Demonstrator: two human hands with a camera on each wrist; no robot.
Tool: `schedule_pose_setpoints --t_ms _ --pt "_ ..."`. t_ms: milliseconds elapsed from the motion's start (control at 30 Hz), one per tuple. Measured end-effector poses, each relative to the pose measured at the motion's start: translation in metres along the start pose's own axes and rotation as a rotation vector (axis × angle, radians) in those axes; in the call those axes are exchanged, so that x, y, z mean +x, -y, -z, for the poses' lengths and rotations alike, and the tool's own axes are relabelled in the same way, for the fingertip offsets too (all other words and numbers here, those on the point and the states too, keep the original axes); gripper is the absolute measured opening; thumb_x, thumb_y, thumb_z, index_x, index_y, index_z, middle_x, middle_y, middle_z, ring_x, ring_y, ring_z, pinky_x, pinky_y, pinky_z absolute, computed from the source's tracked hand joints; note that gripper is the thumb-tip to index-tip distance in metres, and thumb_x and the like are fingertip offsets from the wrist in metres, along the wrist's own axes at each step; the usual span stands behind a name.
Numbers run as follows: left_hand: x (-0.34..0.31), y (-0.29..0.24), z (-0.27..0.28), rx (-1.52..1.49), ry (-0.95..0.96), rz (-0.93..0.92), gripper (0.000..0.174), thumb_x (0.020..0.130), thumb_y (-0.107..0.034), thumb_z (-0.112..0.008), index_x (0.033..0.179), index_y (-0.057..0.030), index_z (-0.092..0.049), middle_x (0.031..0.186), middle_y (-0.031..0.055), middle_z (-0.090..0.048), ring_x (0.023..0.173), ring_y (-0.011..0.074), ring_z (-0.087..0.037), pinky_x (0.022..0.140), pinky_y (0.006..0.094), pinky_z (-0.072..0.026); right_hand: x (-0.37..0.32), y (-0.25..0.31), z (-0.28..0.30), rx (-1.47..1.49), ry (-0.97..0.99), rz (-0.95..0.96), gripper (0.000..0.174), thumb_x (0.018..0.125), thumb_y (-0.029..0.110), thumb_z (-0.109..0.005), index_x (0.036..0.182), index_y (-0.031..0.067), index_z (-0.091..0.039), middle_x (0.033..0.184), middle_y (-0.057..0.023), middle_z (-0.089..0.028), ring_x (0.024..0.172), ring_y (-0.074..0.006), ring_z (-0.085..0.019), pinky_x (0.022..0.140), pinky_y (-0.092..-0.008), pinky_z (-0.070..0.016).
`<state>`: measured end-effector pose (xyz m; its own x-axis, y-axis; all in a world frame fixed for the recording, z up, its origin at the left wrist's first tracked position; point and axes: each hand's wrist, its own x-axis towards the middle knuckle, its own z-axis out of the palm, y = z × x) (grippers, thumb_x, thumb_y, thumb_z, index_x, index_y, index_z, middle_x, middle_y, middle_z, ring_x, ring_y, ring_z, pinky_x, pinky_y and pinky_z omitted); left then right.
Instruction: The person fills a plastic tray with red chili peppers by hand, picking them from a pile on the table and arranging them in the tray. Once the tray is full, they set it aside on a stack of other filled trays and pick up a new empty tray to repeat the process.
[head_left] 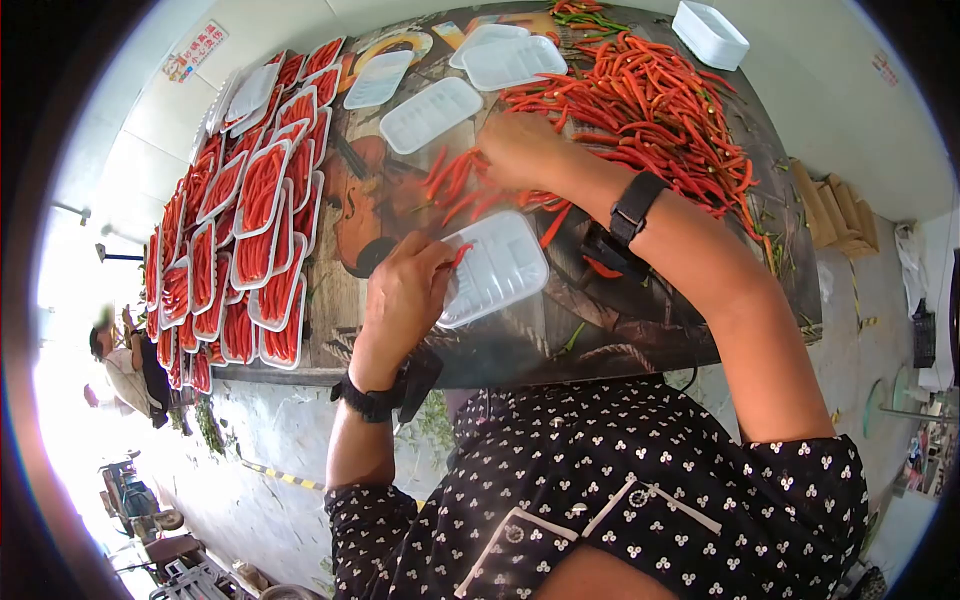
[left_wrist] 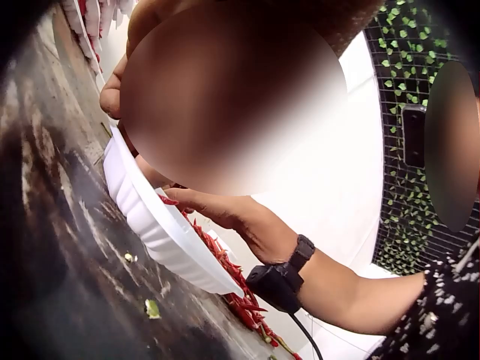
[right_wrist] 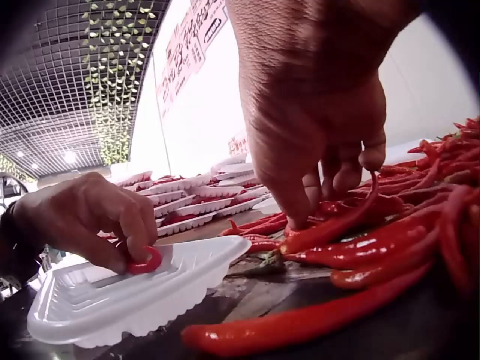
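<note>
My left hand (head_left: 405,290) pinches a red chili pepper (right_wrist: 146,261) between thumb and fingers, over the near-left side of a white foam tray (head_left: 505,265). Ribs line the tray's inside, and in the left wrist view its side (left_wrist: 161,232) shows tilted above the table. Beyond the tray, my right hand (head_left: 525,150) reaches down with bent fingers among loose red chili peppers (head_left: 460,180). In the right wrist view, the right hand's thumb and fingers (right_wrist: 334,176) close around a chili pepper (right_wrist: 334,225). A blurred patch covers much of the left wrist view.
A large heap of red chili peppers (head_left: 660,120) spreads over the table's far right. Filled trays (head_left: 262,190) are stacked along the left. Unfilled trays (head_left: 430,115) lie at the back, with a white tray stack (head_left: 710,35) at the far right corner.
</note>
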<state>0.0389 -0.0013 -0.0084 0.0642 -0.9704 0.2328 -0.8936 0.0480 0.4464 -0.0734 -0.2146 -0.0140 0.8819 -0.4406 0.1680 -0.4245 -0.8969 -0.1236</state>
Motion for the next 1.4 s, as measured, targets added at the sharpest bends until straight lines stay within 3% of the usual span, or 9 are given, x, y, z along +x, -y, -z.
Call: schedule_pose_setpoints --t_ms 133,367,433,567,633,733,1033,1133,1400 --pt "0.0 0.003 -0.002 0.012 0.002 -0.011 0.016 0.077 0.001 -0.061 0.092 -0.0003 -0.064 0.086 0.0153 -0.059 0.079 0.0344 -0.063 0.07 0.0398 -0.049 0.002 0.001 -0.009 -0.062 -0.068 0.049 0.024 0.073 0.025 -0.067 0.069 0.0013 -0.068 0.07 -0.0179 -0.064 0.071 -0.0381 -0.066 0.061 -0.0467 -0.0526" --pt "-0.001 0.003 -0.002 -0.011 -0.003 -0.009 0.015 0.077 0.001 -0.061 0.092 0.0 -0.064 0.087 0.0159 -0.06 0.079 0.0348 -0.063 0.069 0.0398 -0.0492 -0.016 -0.006 0.028 0.055 -0.007 0.035 0.023 0.073 0.024 -0.068 0.071 0.0006 -0.066 0.069 -0.0151 -0.065 0.065 -0.0325 -0.066 0.058 -0.0423 -0.0514" --pt "-0.001 0.003 -0.003 -0.01 -0.021 -0.01 0.012 0.078 -0.002 -0.062 0.09 -0.0028 -0.064 0.085 0.0144 -0.059 0.079 0.0353 -0.061 0.068 0.0414 -0.049 -0.03 -0.001 0.038 0.458 0.201 -0.053 0.02 0.075 0.019 -0.069 0.08 -0.0007 -0.066 0.072 -0.0111 -0.067 0.064 -0.0238 -0.066 0.06 -0.0364 -0.0511" --pt "0.0 0.006 -0.002 0.009 0.004 -0.022 0.015 0.077 0.0 -0.062 0.092 -0.0005 -0.064 0.086 0.0156 -0.059 0.079 0.0352 -0.062 0.069 0.04 -0.0492 -0.048 0.004 0.029 0.802 0.139 0.019 0.024 0.075 0.017 -0.066 0.093 0.0009 -0.07 0.082 -0.0117 -0.07 0.074 -0.023 -0.067 0.058 -0.0375 -0.0514" --pt "0.0 0.006 -0.003 0.01 0.002 -0.017 0.015 0.077 0.0 -0.062 0.092 -0.0007 -0.064 0.086 0.0155 -0.059 0.078 0.0351 -0.062 0.069 0.0399 -0.0492 -0.052 0.009 0.029 1.079 0.271 -0.129 0.027 0.076 0.016 -0.066 0.099 0.0001 -0.068 0.082 -0.0105 -0.07 0.077 -0.0191 -0.067 0.059 -0.034 -0.0519" --pt "-0.001 0.007 -0.003 0.016 -0.001 -0.015 0.015 0.077 0.0 -0.063 0.093 -0.001 -0.064 0.086 0.0153 -0.06 0.078 0.0349 -0.062 0.069 0.0398 -0.0492 -0.056 0.014 0.022 1.054 0.3 -0.205 0.022 0.08 0.013 -0.069 0.097 -0.0014 -0.065 0.088 -0.0082 -0.07 0.078 -0.0158 -0.066 0.071 -0.0322 -0.0523" --pt "-0.001 0.006 -0.003 0.008 -0.004 -0.02 0.014 0.078 -0.001 -0.063 0.092 -0.0012 -0.064 0.087 0.015 -0.059 0.079 0.035 -0.062 0.069 0.0402 -0.0486 -0.055 0.025 0.003 0.548 0.143 0.179 0.015 0.083 0.012 -0.066 0.095 0.0031 -0.066 0.084 -0.0176 -0.068 0.081 -0.0324 -0.067 0.071 -0.04 -0.0511" --pt "-0.001 0.007 -0.004 0.01 -0.004 -0.025 0.014 0.078 -0.001 -0.063 0.092 -0.0015 -0.064 0.087 0.015 -0.058 0.079 0.0351 -0.062 0.069 0.0403 -0.0485 -0.053 0.029 0.002 0.571 0.109 0.203 0.018 0.071 0.004 -0.06 0.087 0.0008 -0.068 0.081 -0.0197 -0.067 0.079 -0.0355 -0.065 0.07 -0.0456 -0.0494" --pt "0.0 0.001 -0.004 -0.005 -0.047 -0.027 0.014 0.079 -0.003 -0.064 0.093 -0.0025 -0.064 0.086 0.0144 -0.059 0.077 0.0347 -0.062 0.068 0.0396 -0.0487 -0.052 0.041 -0.011 0.381 -0.082 0.22 0.011 0.072 0.003 -0.06 0.081 0.0026 -0.065 0.084 -0.0183 -0.064 0.082 -0.036 -0.063 0.072 -0.0478 -0.0484"
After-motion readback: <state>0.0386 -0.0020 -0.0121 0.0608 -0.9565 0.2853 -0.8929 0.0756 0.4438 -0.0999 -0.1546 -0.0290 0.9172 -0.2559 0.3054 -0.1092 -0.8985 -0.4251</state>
